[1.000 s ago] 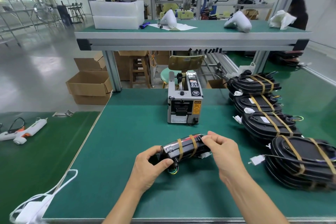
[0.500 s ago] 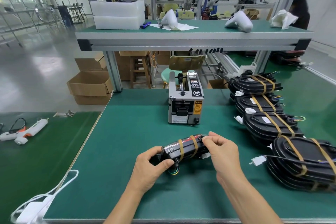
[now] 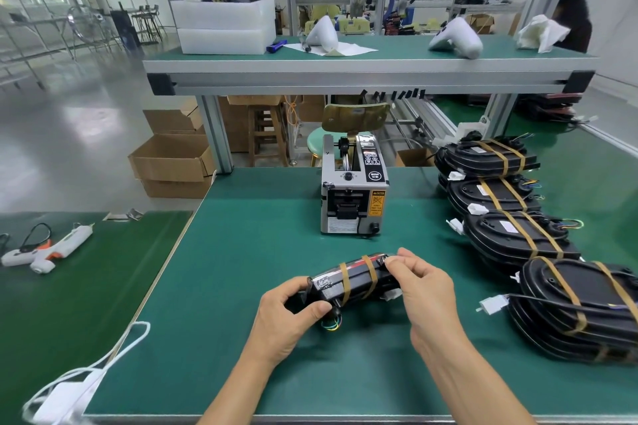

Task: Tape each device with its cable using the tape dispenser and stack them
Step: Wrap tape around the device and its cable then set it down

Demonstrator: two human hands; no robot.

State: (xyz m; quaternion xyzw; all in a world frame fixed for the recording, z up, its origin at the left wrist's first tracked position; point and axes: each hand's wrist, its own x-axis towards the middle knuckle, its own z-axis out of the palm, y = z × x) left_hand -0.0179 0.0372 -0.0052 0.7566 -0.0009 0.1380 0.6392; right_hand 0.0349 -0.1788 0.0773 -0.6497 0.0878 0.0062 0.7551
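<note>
Holding device (image 3: pixel 352 281) tilted above mat (image 3: pixel 241 252), near dispenser (image 3: pixel 354 197). Left hand (image 3: pixel 293 317) grips one end; right hand (image 3: pixel 424 290) pinches other. Little changed over last second: two tape bands on, stacking probably next.

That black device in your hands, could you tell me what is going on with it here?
A person holds a black device on edge above the green bench, left hand gripping one end, right hand pinching the other. Two brown tape bands already wrap it, with coloured wires at its lower left. The tape dispenser stands just behind, and taped devices are stacked to the right.
</note>
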